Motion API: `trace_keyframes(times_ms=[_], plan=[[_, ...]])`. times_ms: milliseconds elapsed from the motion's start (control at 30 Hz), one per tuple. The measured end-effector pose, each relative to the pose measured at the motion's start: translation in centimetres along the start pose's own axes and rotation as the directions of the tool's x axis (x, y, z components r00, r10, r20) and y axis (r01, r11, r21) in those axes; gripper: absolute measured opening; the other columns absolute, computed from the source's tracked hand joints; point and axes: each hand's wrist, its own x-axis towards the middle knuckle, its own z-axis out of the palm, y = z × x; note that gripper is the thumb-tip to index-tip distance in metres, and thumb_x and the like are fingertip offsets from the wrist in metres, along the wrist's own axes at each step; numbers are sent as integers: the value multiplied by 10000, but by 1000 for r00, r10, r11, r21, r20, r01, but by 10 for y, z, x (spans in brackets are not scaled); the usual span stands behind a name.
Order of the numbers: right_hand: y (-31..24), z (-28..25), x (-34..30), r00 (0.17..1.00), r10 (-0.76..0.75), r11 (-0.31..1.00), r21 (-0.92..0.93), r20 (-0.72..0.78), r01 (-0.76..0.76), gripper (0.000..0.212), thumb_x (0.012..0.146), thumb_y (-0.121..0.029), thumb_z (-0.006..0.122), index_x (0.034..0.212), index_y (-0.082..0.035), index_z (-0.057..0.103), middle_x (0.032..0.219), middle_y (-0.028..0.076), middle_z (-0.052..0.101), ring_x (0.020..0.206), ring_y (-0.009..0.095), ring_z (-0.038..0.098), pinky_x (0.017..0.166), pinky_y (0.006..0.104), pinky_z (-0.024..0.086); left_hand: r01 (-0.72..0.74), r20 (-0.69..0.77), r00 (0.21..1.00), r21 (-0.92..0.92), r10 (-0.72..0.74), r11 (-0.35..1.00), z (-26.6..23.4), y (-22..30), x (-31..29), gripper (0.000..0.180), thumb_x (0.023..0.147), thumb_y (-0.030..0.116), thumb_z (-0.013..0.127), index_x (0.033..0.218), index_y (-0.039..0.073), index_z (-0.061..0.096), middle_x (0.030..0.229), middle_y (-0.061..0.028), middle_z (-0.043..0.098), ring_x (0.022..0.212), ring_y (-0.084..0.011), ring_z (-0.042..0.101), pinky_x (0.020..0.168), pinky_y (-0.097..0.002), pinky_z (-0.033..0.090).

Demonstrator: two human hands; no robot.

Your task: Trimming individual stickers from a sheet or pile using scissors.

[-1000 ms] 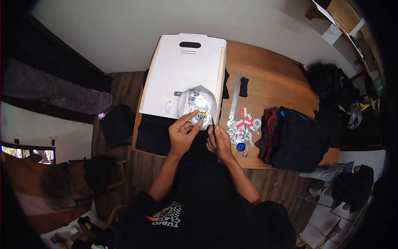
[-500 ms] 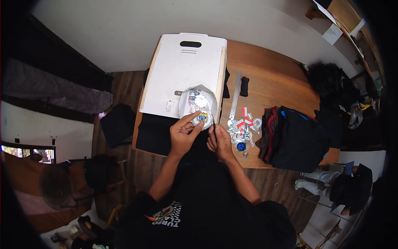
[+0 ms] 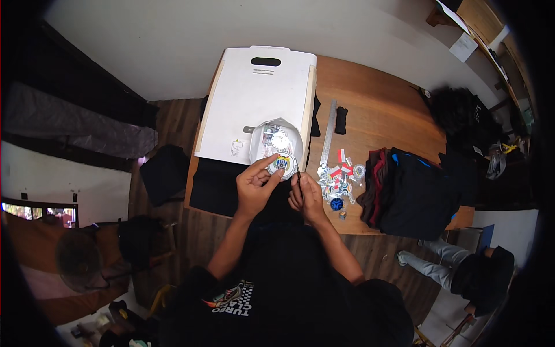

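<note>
My left hand (image 3: 255, 184) pinches a round white emblem (image 3: 282, 166) with a coloured centre and a dark patterned rim. Its index finger and thumb press on the emblem's face. At the emblem's right edge, my right hand (image 3: 307, 194) is closed round a thin dark tool, too small to name, whose tip points up toward the rim. Just behind the emblem, an open white bag or bowl-like container (image 3: 261, 142) holds several printed and silvery cut pieces. It stands against the near end of a large white machine cover (image 3: 260, 98) with a dark handle slot.
Black cloth (image 3: 214, 188) lies below the white cover. On the wooden table (image 3: 376, 87) to the right are a metal ruler (image 3: 329, 133), a black bundle (image 3: 341, 120), scattered stickers (image 3: 337, 182) and folded dark shirts (image 3: 419, 194). Another person (image 3: 480, 277) stands at the far right.
My hands and the emblem stay almost in place. The other person at the right has shifted position, with legs and feet moved slightly left and the body turned.
</note>
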Motion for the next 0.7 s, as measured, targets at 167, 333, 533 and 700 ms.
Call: trace_keyframes(times_ms=[167, 333, 533, 700], plan=[[-4, 2, 0, 1000, -19, 1000, -4, 15, 20, 360, 1094, -384, 369, 1028, -53, 496, 523, -40, 305, 393, 59, 240, 395, 226, 234, -9, -7, 1000, -5, 9, 1000, 0, 1, 0, 380, 880, -128, 672, 1254, -97, 616, 1169, -154, 659, 969, -147, 679, 816, -240, 579], [-1, -1, 0, 1000, 3, 1000, 6, 11, -3, 367, 1091, -392, 375, 1028, -52, 497, 522, -43, 303, 391, 56, 240, 393, 225, 232, -18, 5, 1000, 17, 18, 1000, -1, 2, 0, 376, 887, -123, 666, 1259, -99, 612, 1176, -156, 656, 986, -149, 673, 828, -243, 573], [2, -3, 0, 1000, 1, 1000, -6, 15, 0, 363, 1091, -390, 378, 1030, -54, 499, 523, -42, 303, 392, 55, 242, 391, 224, 227, -17, 7, 1000, 18, 17, 1000, -1, 2, 2, 367, 900, -117, 652, 1263, -97, 611, 1179, -150, 656, 1011, -145, 661, 818, -237, 562], [5, -6, -1, 1000, 1, 1000, -1, 26, -1, 357, 1092, -383, 379, 1027, -55, 503, 519, -40, 303, 395, 55, 240, 393, 223, 227, -27, 16, 1000, 26, 26, 999, -3, 0, 2, 365, 903, -114, 649, 1266, -93, 613, 1186, -144, 656, 1012, -138, 655, 804, -228, 548]])
